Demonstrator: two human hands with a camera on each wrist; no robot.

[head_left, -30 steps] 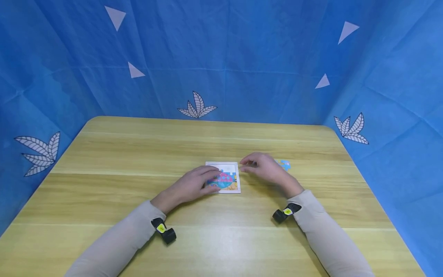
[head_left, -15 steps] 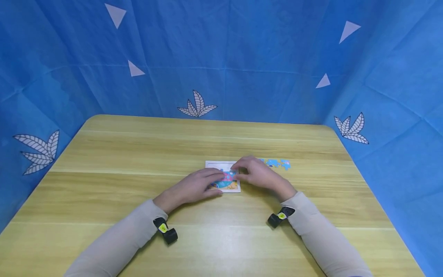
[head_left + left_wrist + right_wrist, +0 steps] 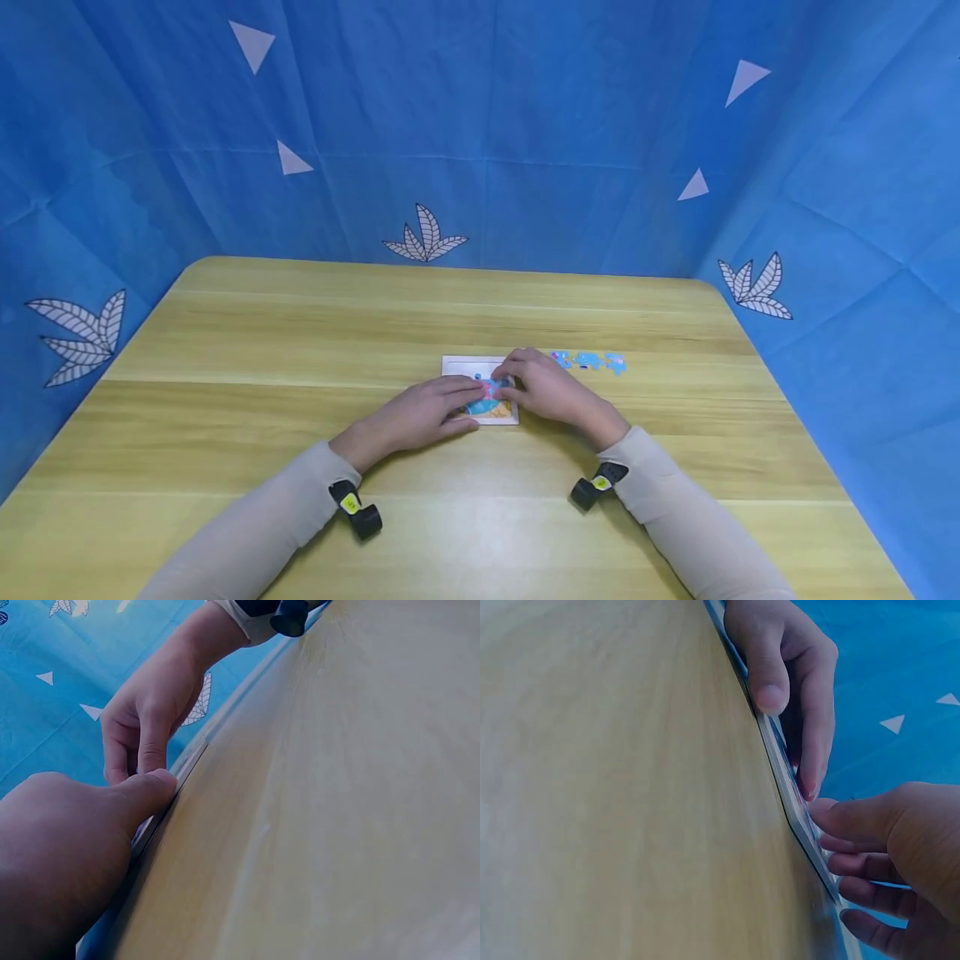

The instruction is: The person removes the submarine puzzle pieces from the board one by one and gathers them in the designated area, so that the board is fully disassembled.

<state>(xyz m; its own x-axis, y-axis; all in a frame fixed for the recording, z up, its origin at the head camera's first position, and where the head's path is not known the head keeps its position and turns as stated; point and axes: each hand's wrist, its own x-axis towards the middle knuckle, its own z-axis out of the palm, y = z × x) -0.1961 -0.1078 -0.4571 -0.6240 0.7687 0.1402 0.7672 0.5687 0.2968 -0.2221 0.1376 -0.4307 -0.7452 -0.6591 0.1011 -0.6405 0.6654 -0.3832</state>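
A small jigsaw puzzle (image 3: 487, 407) in a white frame (image 3: 459, 365) lies flat on the table, showing a pink and teal picture. My left hand (image 3: 423, 410) rests over its left part, fingers stretched onto the picture and thumb by the near edge. In the right wrist view, the thumb of the left hand (image 3: 784, 675) touches the frame's rim. From the right, my right hand (image 3: 551, 390) reaches onto the picture, thumb and index fingertips on its right part, close to my left fingertips. Whether a piece sits between them is hidden.
Loose blue puzzle pieces (image 3: 588, 360) lie in a row just right of the frame. The wooden table (image 3: 300, 325) has rounded far corners. Blue cloth (image 3: 480, 100) with white triangles and leaf prints hangs behind it and at both sides.
My right hand has moved left from beside the frame onto the picture's right part, uncovering more of the loose pieces. The left hand has stayed on the puzzle, shifting slightly.
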